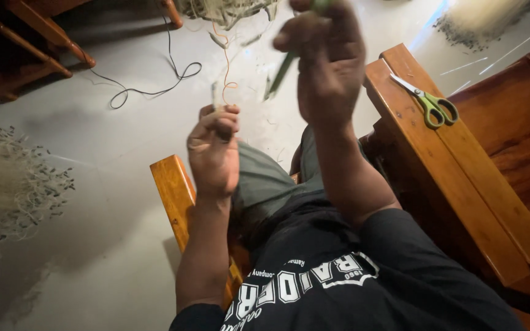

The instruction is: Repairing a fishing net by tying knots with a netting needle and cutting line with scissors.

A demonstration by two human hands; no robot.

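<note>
Head view, looking down at a seated person. The left hand (214, 150) is closed in a pinch on the near end of a thin orange cord (227, 67), which rises toward twelve o'clock into a pale net bundle (228, 9) at the frame's top edge. The right hand (326, 58), at about one o'clock from the left and higher, grips a slim green tool (282, 72) (kind unclear through blur); its long axis slants from one o'clock down to seven, its lower tip nearest the cord. Green-handled scissors (430, 104) lie untouched on the wooden armrest (461, 190), three o'clock.
</note>
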